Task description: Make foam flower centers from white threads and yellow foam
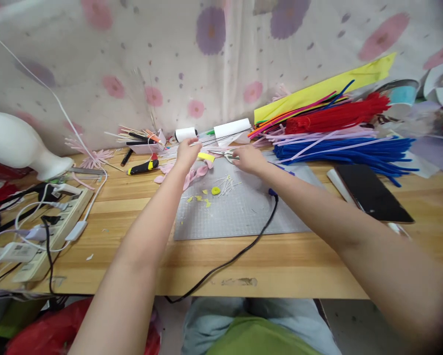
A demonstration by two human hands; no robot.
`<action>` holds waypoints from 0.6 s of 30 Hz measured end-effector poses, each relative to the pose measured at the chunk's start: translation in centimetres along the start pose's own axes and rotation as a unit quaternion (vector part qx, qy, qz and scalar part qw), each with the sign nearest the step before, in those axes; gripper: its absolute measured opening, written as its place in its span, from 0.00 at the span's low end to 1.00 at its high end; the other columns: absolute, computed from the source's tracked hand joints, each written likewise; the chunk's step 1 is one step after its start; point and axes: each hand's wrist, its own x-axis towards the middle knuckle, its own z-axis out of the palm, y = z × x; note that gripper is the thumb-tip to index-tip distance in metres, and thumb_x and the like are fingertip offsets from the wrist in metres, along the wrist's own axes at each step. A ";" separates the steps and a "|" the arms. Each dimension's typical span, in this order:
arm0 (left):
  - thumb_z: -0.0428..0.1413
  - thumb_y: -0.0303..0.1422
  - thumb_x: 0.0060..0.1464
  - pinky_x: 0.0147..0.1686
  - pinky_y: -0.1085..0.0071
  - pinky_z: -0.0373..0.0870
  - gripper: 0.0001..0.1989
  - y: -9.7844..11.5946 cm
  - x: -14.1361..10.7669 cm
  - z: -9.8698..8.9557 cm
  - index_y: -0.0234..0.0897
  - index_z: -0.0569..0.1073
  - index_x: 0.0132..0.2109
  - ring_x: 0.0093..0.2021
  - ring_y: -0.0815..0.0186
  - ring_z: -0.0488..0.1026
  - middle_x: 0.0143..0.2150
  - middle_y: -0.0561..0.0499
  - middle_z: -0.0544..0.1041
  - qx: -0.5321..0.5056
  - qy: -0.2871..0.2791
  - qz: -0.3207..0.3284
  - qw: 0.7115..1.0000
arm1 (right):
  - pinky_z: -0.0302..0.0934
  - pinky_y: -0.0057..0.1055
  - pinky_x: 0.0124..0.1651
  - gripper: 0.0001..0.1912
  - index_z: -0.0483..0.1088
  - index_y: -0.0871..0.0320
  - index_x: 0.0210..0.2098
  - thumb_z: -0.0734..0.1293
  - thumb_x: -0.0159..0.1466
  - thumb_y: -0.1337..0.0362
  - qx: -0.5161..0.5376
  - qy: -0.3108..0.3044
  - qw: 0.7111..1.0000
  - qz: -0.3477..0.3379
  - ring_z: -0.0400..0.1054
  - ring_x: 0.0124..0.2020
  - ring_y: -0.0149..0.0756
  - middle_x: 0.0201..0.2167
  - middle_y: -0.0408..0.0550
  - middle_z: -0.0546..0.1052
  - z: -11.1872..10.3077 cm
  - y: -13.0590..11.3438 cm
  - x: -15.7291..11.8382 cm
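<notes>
Both arms reach to the back of a grey cutting mat (pixel 221 222). My left hand (pixel 187 153) is closed beside a small yellow strip (pixel 205 157); whether its fingers grip the strip is unclear. My right hand (pixel 248 159) has its fingers at the handles of scissors (pixel 226 154), whose blades point left. Pink ribbon pieces (pixel 197 173) lie under and beside my left hand. Nearer on the mat are a yellow coil (pixel 216 191), thin white stamens (pixel 227 185) and yellow scraps (pixel 207 202).
Red (pixel 335 116) and blue pipe cleaners (pixel 343 150) are piled at the back right, near a black phone (pixel 371 192). A power strip (pixel 54 236) with cables lies left. A black cord (pixel 236 256) crosses the mat's front edge. A yellow-black cutter (pixel 143 167) lies left of the mat.
</notes>
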 end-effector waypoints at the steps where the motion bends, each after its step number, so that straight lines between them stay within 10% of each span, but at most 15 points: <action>1: 0.57 0.26 0.41 0.41 0.69 0.68 0.10 0.3 -0.9 -0.9 0.32 0.70 0.36 0.41 0.66 0.71 0.39 0.48 0.73 -0.026 0.007 0.011 1.000 | 0.56 0.33 0.45 0.15 0.73 0.58 0.42 0.61 0.59 0.61 0.016 0.009 1.000 -0.010 0.64 0.48 0.43 0.45 0.53 0.74 -0.1 0.0 -1.0; 8: 0.51 0.26 0.48 0.34 0.73 0.65 0.09 -3.2 -8.7 -7.9 0.35 0.68 0.39 0.33 0.72 0.67 0.39 0.49 0.71 0.081 0.173 0.010 0.982 | 0.54 0.31 0.39 0.13 0.71 0.59 0.35 0.58 0.61 0.60 0.122 0.100 0.987 0.025 0.65 0.37 0.37 0.34 0.50 0.75 -0.1 1.4 -8.4; 18: 0.54 0.31 0.48 0.42 0.65 0.61 0.03 -5.6 -12.2 -8.7 0.39 0.72 0.30 0.37 0.61 0.67 0.33 0.48 0.71 0.391 -0.012 0.107 0.914 | 0.49 0.31 0.32 0.24 0.68 0.57 0.23 0.50 0.64 0.53 0.060 0.111 0.988 0.090 0.66 0.33 0.38 0.28 0.51 0.75 1.8 1.6 -11.4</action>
